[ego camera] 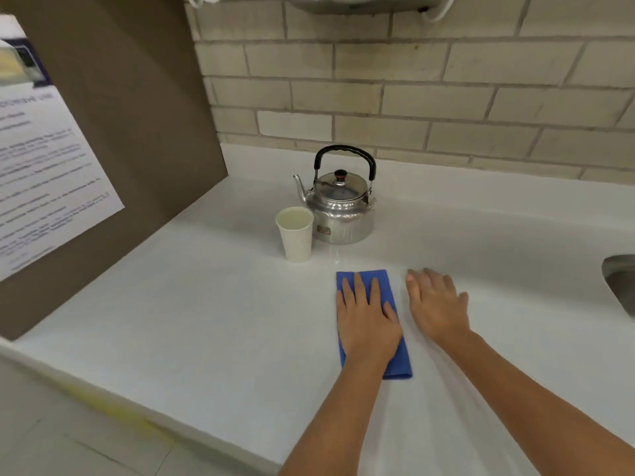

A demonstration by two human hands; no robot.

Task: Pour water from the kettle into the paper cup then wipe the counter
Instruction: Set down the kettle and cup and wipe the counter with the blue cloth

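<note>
A steel kettle (340,207) with a black handle stands upright near the back of the white counter (206,321). Just left of it and in front stands a white paper cup (296,235) with water in it. A folded blue cloth (390,290) lies flat on the counter in front of them. My left hand (366,321) presses flat on the cloth, fingers spread. My right hand (436,304) lies flat on the bare counter just right of the cloth, holding nothing.
A brown panel (137,132) with a printed notice (44,173) walls off the counter's left side. A brick wall runs along the back. A metal sink rim (620,286) shows at the right edge. The counter's front edge drops to the floor at lower left.
</note>
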